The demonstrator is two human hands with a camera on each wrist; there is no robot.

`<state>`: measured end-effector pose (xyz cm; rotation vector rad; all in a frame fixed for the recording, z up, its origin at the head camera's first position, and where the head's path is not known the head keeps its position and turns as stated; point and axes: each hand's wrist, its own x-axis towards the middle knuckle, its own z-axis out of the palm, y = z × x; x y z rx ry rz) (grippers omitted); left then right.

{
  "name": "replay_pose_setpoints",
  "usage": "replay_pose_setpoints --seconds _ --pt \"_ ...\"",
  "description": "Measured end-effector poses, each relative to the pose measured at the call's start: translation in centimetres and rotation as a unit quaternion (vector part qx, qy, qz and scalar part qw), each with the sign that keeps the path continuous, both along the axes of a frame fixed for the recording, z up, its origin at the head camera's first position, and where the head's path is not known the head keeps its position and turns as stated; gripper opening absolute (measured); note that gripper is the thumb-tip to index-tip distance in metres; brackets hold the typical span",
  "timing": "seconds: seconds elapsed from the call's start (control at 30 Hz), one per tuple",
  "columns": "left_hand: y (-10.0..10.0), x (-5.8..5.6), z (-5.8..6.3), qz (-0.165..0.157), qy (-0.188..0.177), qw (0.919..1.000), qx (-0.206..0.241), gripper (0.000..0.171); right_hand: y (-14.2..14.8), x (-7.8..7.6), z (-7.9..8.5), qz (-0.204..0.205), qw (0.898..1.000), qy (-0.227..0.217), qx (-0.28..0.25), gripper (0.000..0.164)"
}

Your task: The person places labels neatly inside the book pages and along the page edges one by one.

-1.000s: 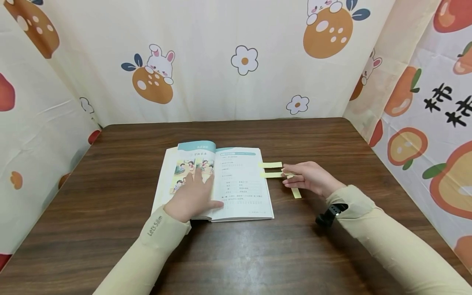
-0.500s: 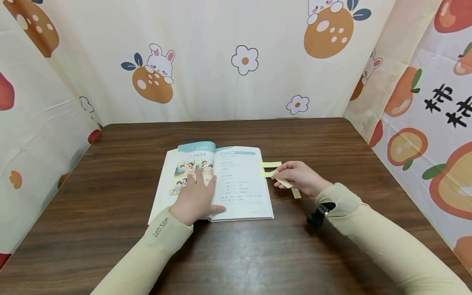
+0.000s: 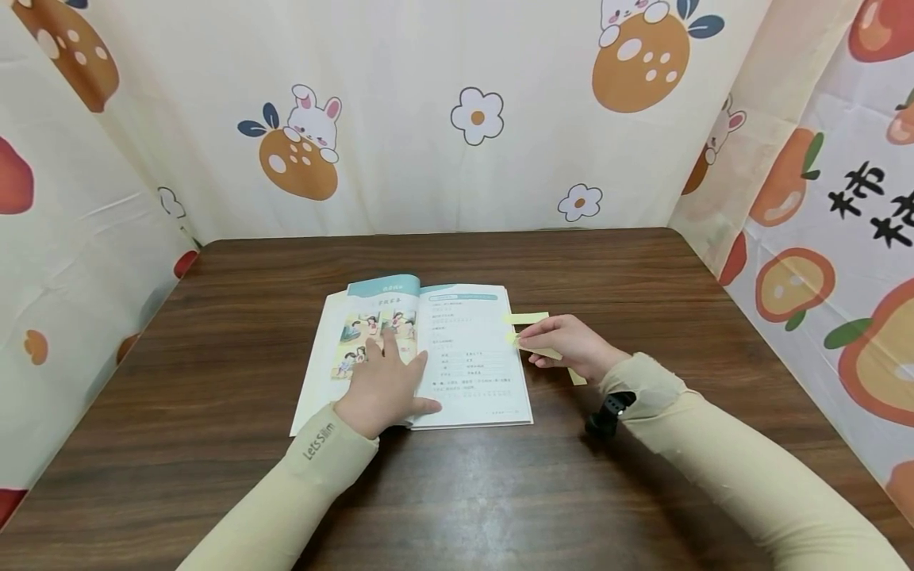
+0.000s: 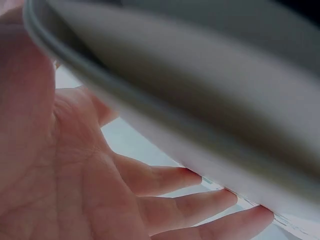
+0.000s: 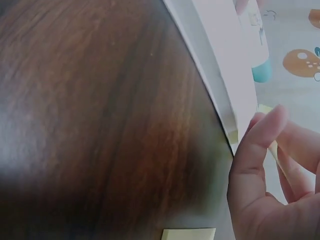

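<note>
An open book [image 3: 471, 357] with a teal page header lies on the table. My left hand [image 3: 385, 388] rests on its illustrated left page with the fingers spread; in the left wrist view the fingertips [image 4: 257, 215] touch the paper. My right hand [image 3: 577, 347] is at the book's right edge, pinching a yellow sticky strip [image 3: 547, 354] between thumb and fingers. Just above it, another yellow tab [image 3: 530, 318] sticks out from the pages. A lower tab [image 3: 512, 339] shows at the page edge, partly hidden by the fingertips.
A loose yellow strip [image 3: 577, 377] lies on the table under my right hand, also seen as a pale strip [image 5: 189, 234] in the right wrist view. The dark wooden table [image 3: 457, 500] is bordered by printed curtains [image 3: 400, 174] at the back and both sides.
My right hand has moved left to the book's edge with the pinched strip, its fingertips now covering most of the lower tab. The left hand stays on the page, barely shifted.
</note>
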<state>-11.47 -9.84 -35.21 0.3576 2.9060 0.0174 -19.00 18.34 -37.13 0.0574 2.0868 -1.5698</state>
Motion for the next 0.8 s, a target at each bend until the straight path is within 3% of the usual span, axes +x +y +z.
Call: replay_pose_setpoints --seconds 0.17,0.4,0.8 --pt "0.10 -0.02 -0.10 0.003 -0.003 1.0000 0.000 0.083 -0.34 -0.09 -0.19 0.009 0.999 0.014 0.034 0.034" --pt "0.18 -0.18 -0.23 0.004 -0.003 1.0000 0.004 0.083 -0.70 -0.41 -0.52 0.026 0.997 0.042 0.064 0.026" --pt "0.23 -0.22 -0.19 0.007 -0.005 0.9999 0.011 0.082 -1.01 -0.61 -0.98 0.030 0.992 0.053 0.106 0.021"
